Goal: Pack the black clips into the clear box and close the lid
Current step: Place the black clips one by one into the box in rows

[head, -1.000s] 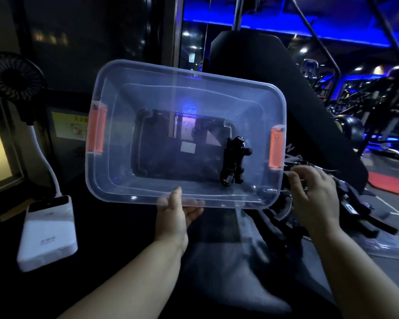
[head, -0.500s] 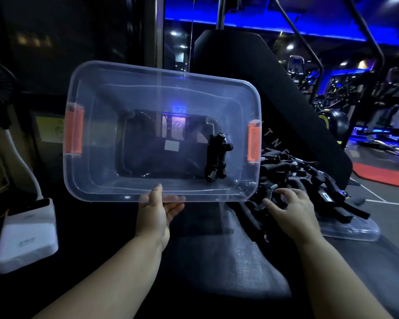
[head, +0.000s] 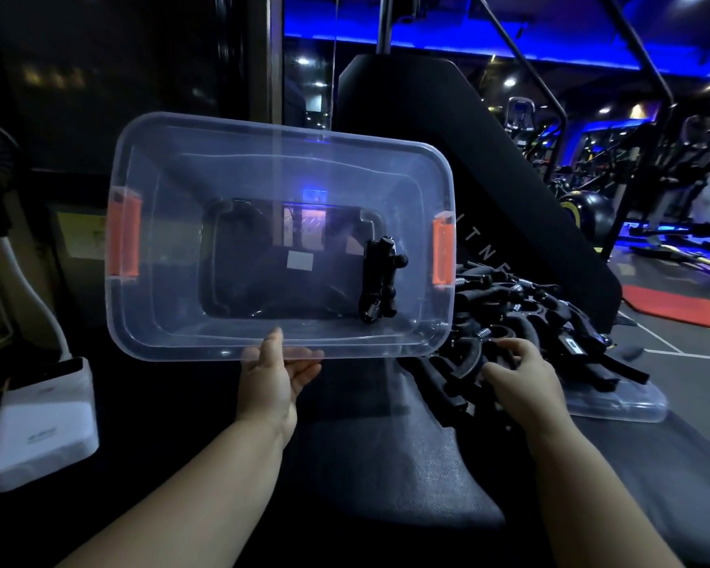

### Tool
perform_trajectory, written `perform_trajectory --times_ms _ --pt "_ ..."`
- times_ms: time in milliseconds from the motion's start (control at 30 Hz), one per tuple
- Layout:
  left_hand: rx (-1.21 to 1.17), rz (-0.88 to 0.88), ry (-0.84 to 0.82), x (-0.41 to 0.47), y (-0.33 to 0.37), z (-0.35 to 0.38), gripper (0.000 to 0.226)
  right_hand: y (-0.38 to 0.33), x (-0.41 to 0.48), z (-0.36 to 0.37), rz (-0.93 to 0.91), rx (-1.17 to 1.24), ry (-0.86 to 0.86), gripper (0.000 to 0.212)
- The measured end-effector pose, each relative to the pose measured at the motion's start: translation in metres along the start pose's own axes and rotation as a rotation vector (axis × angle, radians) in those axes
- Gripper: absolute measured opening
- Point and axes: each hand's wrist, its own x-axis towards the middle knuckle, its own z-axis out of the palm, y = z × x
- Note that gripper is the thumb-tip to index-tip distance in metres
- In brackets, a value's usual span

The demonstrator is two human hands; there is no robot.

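My left hand (head: 273,373) grips the near rim of the clear box (head: 173,248), tilted so its open side faces me. The box has orange latches on both short sides, and one black clip (head: 380,278) lies inside near its right end. To the right, a pile of black clips (head: 525,321) rests on the clear lid (head: 628,407), which lies flat on the dark surface. My right hand (head: 517,375) is on the near edge of the pile, fingers curled over a clip; whether it grips the clip is unclear.
A white power bank (head: 42,420) with a white cable lies at the left. A dark grey padded surface (head: 386,465) spreads beneath my arms. A black panel (head: 488,166) rises behind the box and pile. Gym machines stand at the far right.
My right hand dropped from beside the box's right latch down onto the clip pile. The box stayed in my left hand, with the view shifting right.
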Motion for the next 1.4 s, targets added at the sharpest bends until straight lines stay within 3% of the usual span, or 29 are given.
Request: perform_trajectory --times_ms 200,367,533,667,933,1033,1133,1200,1400 --pt "-0.002 0.001 -0.007 0.000 0.000 0.001 0.014 0.008 -0.009 -0.003 0.024 -0.122 -0.018 0.034" --pt "0.014 -0.006 -0.012 0.002 -0.002 -0.001 0.038 -0.005 -0.015 0.004 -0.121 -0.346 0.066 0.064" --pt "0.021 0.002 -0.009 0.001 -0.002 0.000 0.038 -0.008 -0.014 0.009 -0.192 -0.498 -0.151 0.094" --pt "0.034 -0.001 -0.010 0.000 -0.001 -0.001 0.038 -0.006 -0.017 0.007 -0.221 -0.572 -0.183 0.108" --pt "0.039 -0.021 0.007 0.000 -0.001 -0.001 0.039 -0.007 -0.027 0.003 -0.265 -0.441 -0.067 0.066" --pt "0.033 -0.015 0.013 -0.002 0.001 0.001 0.027 -0.008 -0.027 0.000 -0.254 -0.342 -0.003 0.050" --pt "0.024 -0.009 0.023 -0.006 0.003 0.003 0.010 -0.007 -0.027 -0.003 -0.229 -0.232 0.036 0.050" --pt "0.022 -0.010 0.025 -0.006 0.004 0.003 0.009 -0.006 -0.026 -0.003 -0.224 -0.182 0.063 0.055" --pt "0.016 -0.006 0.016 -0.005 0.003 0.002 0.009 -0.003 -0.022 -0.009 -0.107 0.141 0.183 0.046"
